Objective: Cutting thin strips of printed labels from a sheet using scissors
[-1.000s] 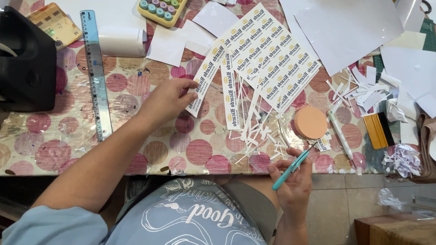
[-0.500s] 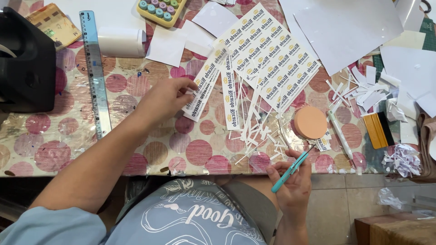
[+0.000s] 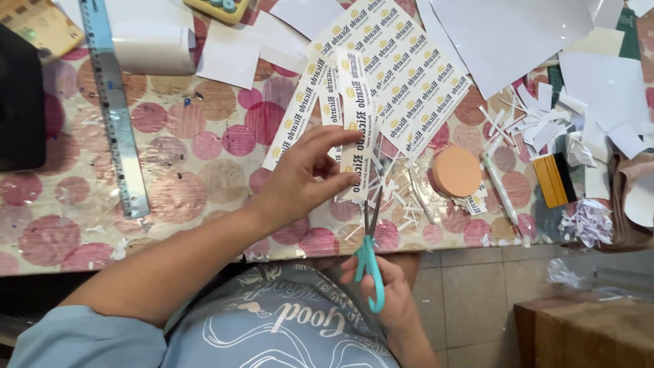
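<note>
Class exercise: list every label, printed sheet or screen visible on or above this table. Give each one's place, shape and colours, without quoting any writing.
Label strip: long, narrow, white with dark lettering and yellow marks, pinched by the left hand above the scissors.
Label sheet: on the table behind it, a slanted white rectangle with rows of matching labels.
Cut strips: left of the sheet, same colours.
Screens: none visible.

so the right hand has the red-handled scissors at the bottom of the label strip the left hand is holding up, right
Not quite: the scissors have teal handles, not red. The rest holds in the head view: the right hand has them at the bottom end of the label strip, which the left hand pinches and holds up over the spotted tablecloth.
</note>
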